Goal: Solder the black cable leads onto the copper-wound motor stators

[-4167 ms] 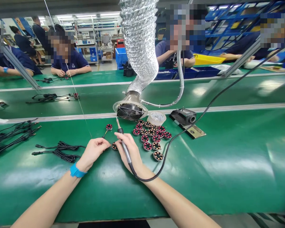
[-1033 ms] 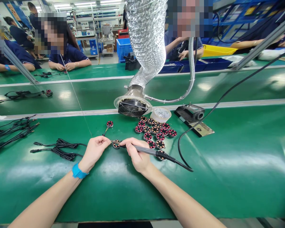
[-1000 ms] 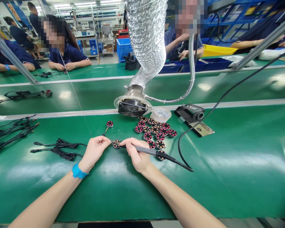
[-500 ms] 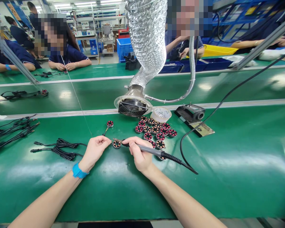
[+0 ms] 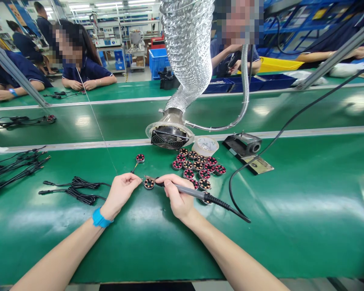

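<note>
My left hand (image 5: 125,190), with a blue band at the wrist, pinches a thin wire whose tip shows just past the fingertips. A fine silvery strand (image 5: 98,125) slants down from above to this hand, and black cables (image 5: 83,190) run toward it from the left. Right beside the fingertips lies a small round motor stator (image 5: 149,184) with copper coils. My right hand (image 5: 180,198) is closed around a grey soldering iron (image 5: 189,190), its tip pointing left at the stator's upper edge. Whether the tip touches wire or stator is too small to tell.
Several stators (image 5: 197,165) cluster right of centre, near a white roll (image 5: 205,146) and an iron stand (image 5: 245,151). A fume extractor (image 5: 170,135) hangs above. Another stator (image 5: 140,158) with leads lies behind my left hand. Cable bundles (image 5: 15,169) lie left. Co-workers sit opposite.
My hands and the soldering iron have hardly moved. On the strip beyond, the cables with a stator have shifted slightly left. A co-worker's hand at far left has moved.
</note>
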The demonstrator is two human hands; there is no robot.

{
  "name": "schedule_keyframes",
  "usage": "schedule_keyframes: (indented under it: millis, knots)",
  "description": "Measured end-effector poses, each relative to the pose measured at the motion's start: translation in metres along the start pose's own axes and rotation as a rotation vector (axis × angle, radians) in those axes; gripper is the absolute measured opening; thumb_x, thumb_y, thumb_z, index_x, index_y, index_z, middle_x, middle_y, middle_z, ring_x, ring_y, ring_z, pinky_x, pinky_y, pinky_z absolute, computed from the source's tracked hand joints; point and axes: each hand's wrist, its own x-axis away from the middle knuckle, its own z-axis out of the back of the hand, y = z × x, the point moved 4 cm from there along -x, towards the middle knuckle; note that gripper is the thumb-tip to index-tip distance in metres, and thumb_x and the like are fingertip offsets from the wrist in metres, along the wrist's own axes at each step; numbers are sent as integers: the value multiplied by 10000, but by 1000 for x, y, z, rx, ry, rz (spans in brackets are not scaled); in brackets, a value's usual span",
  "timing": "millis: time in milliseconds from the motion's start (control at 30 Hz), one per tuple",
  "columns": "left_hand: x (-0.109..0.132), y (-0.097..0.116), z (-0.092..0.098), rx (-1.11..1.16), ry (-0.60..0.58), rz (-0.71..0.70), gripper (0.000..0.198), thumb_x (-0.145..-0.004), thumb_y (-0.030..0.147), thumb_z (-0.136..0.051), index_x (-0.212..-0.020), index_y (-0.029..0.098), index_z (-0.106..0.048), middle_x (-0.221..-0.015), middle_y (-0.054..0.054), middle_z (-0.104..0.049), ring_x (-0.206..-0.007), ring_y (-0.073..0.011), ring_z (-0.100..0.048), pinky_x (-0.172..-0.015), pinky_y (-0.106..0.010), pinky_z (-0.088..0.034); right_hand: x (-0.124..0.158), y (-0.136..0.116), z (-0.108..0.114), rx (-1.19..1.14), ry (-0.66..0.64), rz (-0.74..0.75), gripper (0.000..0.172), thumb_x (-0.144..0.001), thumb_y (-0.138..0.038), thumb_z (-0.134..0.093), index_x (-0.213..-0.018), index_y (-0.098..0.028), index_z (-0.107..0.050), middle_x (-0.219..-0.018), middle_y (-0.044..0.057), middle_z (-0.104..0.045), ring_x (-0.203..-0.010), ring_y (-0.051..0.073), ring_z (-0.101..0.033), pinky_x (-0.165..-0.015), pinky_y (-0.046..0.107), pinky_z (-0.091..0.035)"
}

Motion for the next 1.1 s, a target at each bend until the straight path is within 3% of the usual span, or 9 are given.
schedule_keyframes:
  millis: [500,700,900,1000,1100]
  knots:
    - [0,0,0,-26,9,-23,250,-704,393,-703,-712,143,-706,-597,-7,-627,-521,-105,-452,-531,-241,-333,-1,2,-5,-9,-18,-12,297,-939,-270,-451,-837,-196,-721,-569,-2,-593,-559,160,-609,-564,274,-496]
    - [1,2,1,-95,-9,-117,227,-728,370,-664,-718,144,-681,-662,-19,-648,-609,-134,-539,-588,-238,-392,-7,4,-19,33,-100,43,223,-959,-206,-502,-1080,-207,-689,-862,36,-647,-754,155,-635,-759,283,-531]
    - [4,4,0,-211,-14,-216,217,-783,352,-618,-757,144,-674,-725,-33,-665,-687,-160,-583,-655,-260,-440,-9,17,-41,-24,-249,153,446,-911,-73,-527,-1310,-272,-559,-998,38,-546,-895,148,-617,-868,289,-519]
    - [5,5,0,-237,-31,-239,220,-802,357,-610,-770,146,-665,-731,-33,-654,-681,-156,-576,-646,-262,-443,-7,20,-44,-2,-236,178,442,-923,-63,-501,-1296,-290,-564,-986,33,-519,-879,149,-601,-855,287,-519]
    - [4,5,1,-218,-94,-167,251,-805,391,-607,-779,145,-647,-654,-14,-607,-590,-138,-540,-573,-254,-429,-6,19,-43,37,-216,202,420,-929,-65,-490,-1273,-291,-577,-1010,39,-516,-903,156,-596,-852,287,-517]
